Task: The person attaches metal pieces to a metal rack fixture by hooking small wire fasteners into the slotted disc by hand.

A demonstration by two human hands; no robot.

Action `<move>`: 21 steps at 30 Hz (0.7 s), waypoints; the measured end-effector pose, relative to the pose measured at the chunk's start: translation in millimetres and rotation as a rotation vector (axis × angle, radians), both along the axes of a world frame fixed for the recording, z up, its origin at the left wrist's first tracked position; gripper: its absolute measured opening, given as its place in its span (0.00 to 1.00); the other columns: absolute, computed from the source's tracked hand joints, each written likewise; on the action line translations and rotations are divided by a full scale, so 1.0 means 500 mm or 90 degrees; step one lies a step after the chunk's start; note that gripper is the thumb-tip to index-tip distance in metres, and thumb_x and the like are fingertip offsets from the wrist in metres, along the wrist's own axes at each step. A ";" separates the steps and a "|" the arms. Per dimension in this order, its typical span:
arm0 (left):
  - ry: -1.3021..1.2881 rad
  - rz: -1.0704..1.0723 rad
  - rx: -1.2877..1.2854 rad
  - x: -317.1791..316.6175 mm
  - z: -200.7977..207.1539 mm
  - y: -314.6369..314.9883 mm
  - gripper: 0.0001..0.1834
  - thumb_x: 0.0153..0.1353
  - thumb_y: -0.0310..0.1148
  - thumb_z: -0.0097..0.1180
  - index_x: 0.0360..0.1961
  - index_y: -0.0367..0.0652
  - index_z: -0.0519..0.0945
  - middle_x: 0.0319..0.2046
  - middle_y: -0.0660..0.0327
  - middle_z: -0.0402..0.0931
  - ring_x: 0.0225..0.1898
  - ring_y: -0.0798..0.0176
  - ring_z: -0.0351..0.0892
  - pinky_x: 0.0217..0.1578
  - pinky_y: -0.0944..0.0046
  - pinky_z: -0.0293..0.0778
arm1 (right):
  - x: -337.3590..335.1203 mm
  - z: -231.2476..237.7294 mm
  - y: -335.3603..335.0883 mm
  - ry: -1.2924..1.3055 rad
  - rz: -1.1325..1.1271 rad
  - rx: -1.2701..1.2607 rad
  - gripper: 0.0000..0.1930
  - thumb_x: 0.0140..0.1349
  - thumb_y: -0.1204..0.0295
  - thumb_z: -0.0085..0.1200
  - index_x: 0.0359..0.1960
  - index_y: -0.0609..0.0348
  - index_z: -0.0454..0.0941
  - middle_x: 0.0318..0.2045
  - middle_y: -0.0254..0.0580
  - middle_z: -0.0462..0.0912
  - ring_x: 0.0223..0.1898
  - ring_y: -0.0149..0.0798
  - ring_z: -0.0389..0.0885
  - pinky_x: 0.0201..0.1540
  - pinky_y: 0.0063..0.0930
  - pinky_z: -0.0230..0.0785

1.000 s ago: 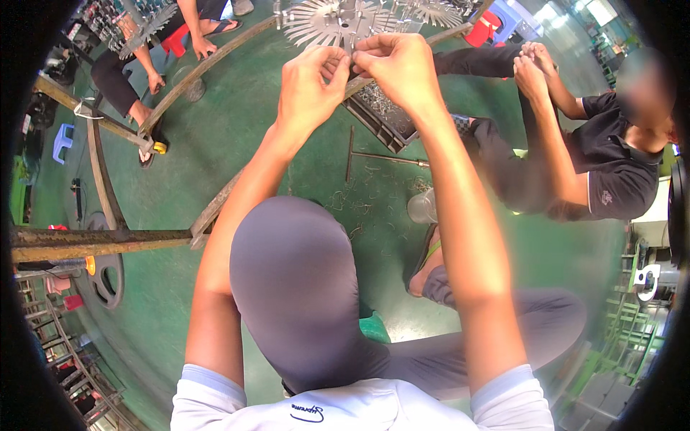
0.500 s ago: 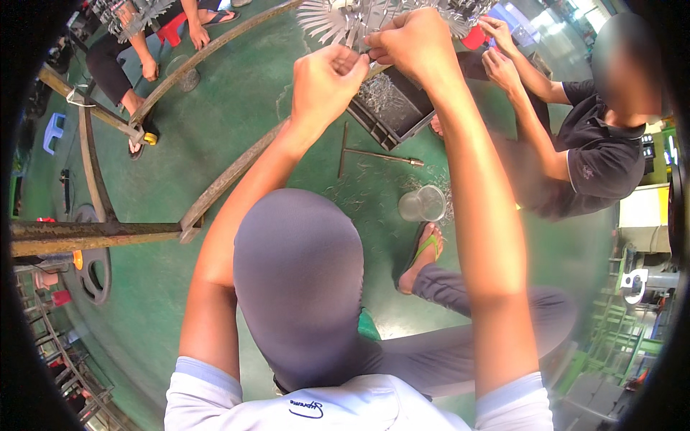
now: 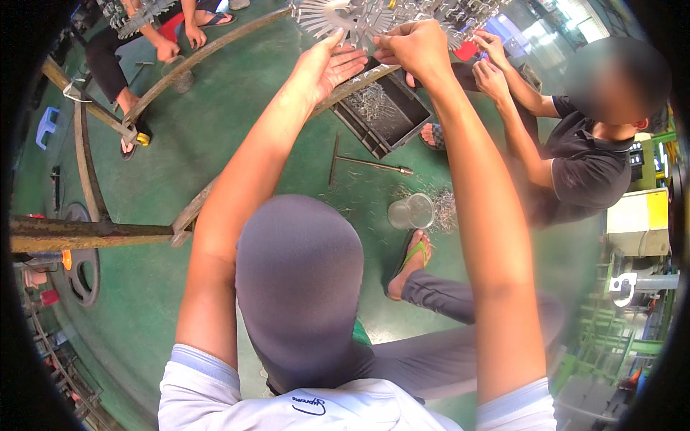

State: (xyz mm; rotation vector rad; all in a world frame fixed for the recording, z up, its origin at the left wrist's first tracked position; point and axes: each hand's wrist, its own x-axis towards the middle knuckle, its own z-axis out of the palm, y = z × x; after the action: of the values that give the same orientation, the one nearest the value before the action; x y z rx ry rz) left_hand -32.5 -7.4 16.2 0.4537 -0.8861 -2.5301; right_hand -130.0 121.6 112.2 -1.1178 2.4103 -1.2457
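At the top of the view stands a metal disc (image 3: 334,20) with thin blades fanned round its rim, beside a cluster of similar metal parts (image 3: 424,13). My left hand (image 3: 332,70) is just below the disc, palm turned up and fingers stretched out. To its right, my right hand (image 3: 420,52) has its fingers pinched together at the disc's lower edge. Whatever lies between those fingertips is too small to make out. Below both hands, a black tray (image 3: 415,133) on the floor holds many small thin metal pieces (image 3: 372,102).
A T-handle wrench (image 3: 370,164), a clear plastic cup (image 3: 411,212) and scattered metal bits (image 3: 447,208) lie on the green floor (image 3: 287,172). Curved metal bars (image 3: 208,54) form a frame at left. A co-worker (image 3: 586,165) sits close at right; another person's hands (image 3: 169,49) show upper left.
My left hand has come away from the right fingertips and opened, palm up. My right hand stays pinched near the disc. The view has shifted slightly, and the right co-worker's head sits lower.
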 end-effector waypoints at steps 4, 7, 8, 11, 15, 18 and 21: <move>-0.028 0.020 -0.036 -0.009 -0.003 -0.006 0.23 0.69 0.40 0.58 0.46 0.26 0.70 0.48 0.34 0.77 0.50 0.43 0.83 0.52 0.52 0.83 | -0.003 -0.001 0.007 -0.024 0.014 0.010 0.13 0.60 0.71 0.65 0.38 0.74 0.84 0.30 0.50 0.88 0.29 0.35 0.90 0.14 0.23 0.71; -0.047 0.006 -0.037 -0.015 0.003 -0.004 0.21 0.69 0.37 0.58 0.47 0.26 0.69 0.48 0.34 0.77 0.50 0.43 0.83 0.52 0.53 0.84 | -0.004 -0.003 0.010 -0.038 0.018 -0.007 0.13 0.61 0.72 0.65 0.39 0.75 0.83 0.29 0.52 0.88 0.28 0.36 0.90 0.13 0.22 0.69; -0.045 0.006 -0.035 -0.015 0.004 -0.001 0.21 0.69 0.37 0.58 0.47 0.26 0.69 0.48 0.34 0.77 0.50 0.43 0.83 0.52 0.53 0.84 | -0.002 -0.003 0.013 -0.042 0.021 -0.007 0.13 0.61 0.72 0.64 0.39 0.76 0.83 0.29 0.52 0.88 0.28 0.36 0.89 0.13 0.22 0.69; -0.034 -0.004 -0.036 -0.019 -0.002 0.002 0.19 0.69 0.34 0.56 0.48 0.26 0.69 0.47 0.34 0.77 0.50 0.44 0.83 0.50 0.53 0.85 | 0.004 -0.001 0.017 -0.042 0.019 -0.001 0.13 0.61 0.73 0.64 0.38 0.76 0.83 0.29 0.52 0.88 0.28 0.36 0.89 0.13 0.22 0.68; -0.035 0.007 -0.005 -0.024 -0.011 0.008 0.17 0.71 0.31 0.52 0.51 0.24 0.70 0.45 0.36 0.78 0.47 0.44 0.83 0.46 0.55 0.86 | 0.014 0.002 0.026 -0.033 0.017 0.017 0.12 0.61 0.73 0.64 0.36 0.76 0.83 0.28 0.51 0.88 0.27 0.35 0.89 0.13 0.21 0.67; -0.027 0.022 0.008 -0.028 -0.014 0.012 0.18 0.70 0.29 0.52 0.50 0.21 0.70 0.42 0.37 0.79 0.44 0.44 0.85 0.43 0.56 0.87 | 0.011 -0.006 0.027 -0.035 0.020 -0.002 0.12 0.61 0.73 0.64 0.35 0.75 0.83 0.27 0.50 0.88 0.26 0.33 0.89 0.13 0.20 0.67; -0.027 0.035 0.011 -0.024 -0.007 0.025 0.17 0.70 0.29 0.52 0.50 0.21 0.71 0.43 0.37 0.78 0.44 0.45 0.85 0.43 0.55 0.87 | 0.014 -0.009 0.031 -0.042 0.008 0.007 0.11 0.61 0.73 0.64 0.35 0.75 0.84 0.27 0.49 0.88 0.26 0.31 0.88 0.14 0.19 0.66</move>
State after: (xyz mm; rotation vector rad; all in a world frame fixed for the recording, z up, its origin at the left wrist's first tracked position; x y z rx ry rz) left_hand -44.5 5.3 12.6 0.5318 -0.8553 -2.4889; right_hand -123.1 137.3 107.8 -1.0692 2.3566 -1.2433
